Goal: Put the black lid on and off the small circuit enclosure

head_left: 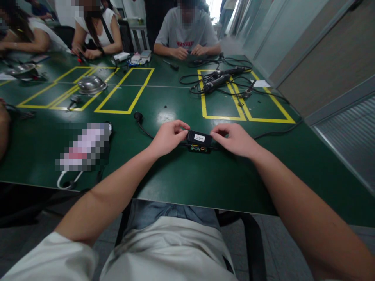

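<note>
A small black box (199, 141) with a white label on top and connectors on its front face rests on the green table (181, 175) in front of me. My left hand (168, 137) pinches its left end with curled fingers. My right hand (236, 139) grips its right end the same way. A thin black cable (145, 130) runs from the box's left side to a round plug (138, 116) further back on the table.
Yellow tape rectangles (124, 91) mark the tabletop. Electric screwdrivers with tangled black cables (218, 80) lie at the back right. A metal bowl (91, 84) sits back left. A blurred item (84, 146) lies left of me. Three people sit along the far side.
</note>
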Demonstrator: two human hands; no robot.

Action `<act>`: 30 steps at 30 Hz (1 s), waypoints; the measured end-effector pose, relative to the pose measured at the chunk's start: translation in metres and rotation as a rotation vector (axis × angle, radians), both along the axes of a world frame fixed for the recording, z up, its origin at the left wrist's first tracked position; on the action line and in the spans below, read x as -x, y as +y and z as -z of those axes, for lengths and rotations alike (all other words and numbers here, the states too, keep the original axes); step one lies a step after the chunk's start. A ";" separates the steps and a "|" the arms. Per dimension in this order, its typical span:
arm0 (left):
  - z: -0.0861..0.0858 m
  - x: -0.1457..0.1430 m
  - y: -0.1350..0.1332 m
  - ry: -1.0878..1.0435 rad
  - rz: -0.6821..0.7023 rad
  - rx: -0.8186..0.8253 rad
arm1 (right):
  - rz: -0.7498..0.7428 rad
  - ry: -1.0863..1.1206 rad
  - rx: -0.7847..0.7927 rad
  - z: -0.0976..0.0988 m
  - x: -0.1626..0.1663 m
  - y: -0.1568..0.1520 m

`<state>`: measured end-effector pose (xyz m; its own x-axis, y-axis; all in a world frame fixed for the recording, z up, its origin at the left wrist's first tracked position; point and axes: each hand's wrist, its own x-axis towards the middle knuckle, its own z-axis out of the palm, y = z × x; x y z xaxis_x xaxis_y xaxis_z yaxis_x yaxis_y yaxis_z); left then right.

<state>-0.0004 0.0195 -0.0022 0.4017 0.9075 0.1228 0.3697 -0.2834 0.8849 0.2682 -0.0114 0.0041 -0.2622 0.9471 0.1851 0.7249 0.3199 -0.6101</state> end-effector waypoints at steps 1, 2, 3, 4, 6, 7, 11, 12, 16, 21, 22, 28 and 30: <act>0.000 0.000 -0.002 0.055 0.013 -0.037 | -0.011 -0.013 0.007 0.000 0.001 -0.001; 0.001 -0.001 -0.004 0.118 0.026 -0.086 | -0.022 -0.029 0.010 0.000 0.003 -0.002; 0.001 -0.001 -0.006 0.187 0.041 -0.142 | -0.032 -0.047 0.008 0.000 0.005 -0.003; 0.001 -0.001 -0.009 0.254 0.055 -0.200 | -0.043 -0.067 0.003 0.000 0.006 -0.004; 0.000 -0.002 -0.013 0.342 0.073 -0.312 | -0.060 -0.098 -0.013 0.001 0.009 -0.005; -0.002 -0.002 -0.015 0.351 0.084 -0.364 | -0.065 -0.107 -0.021 0.001 0.009 -0.005; -0.012 -0.001 -0.026 0.269 0.227 -0.548 | -0.073 -0.114 -0.030 -0.001 0.011 -0.005; -0.014 -0.002 -0.030 0.273 0.280 -0.588 | -0.076 -0.115 -0.028 -0.002 0.011 -0.005; -0.016 -0.008 -0.044 0.493 0.486 -0.683 | -0.086 -0.135 -0.005 -0.003 0.013 -0.006; -0.015 -0.012 -0.049 0.635 0.492 -0.679 | -0.077 -0.143 0.004 0.002 0.012 -0.004; -0.016 -0.011 -0.048 0.635 0.486 -0.675 | -0.076 -0.142 0.005 0.002 0.011 -0.004; -0.016 -0.010 -0.047 0.633 0.490 -0.728 | -0.098 -0.125 0.015 0.004 0.010 -0.002; -0.015 -0.012 -0.048 0.651 0.488 -0.737 | -0.101 -0.116 0.029 0.003 0.010 -0.002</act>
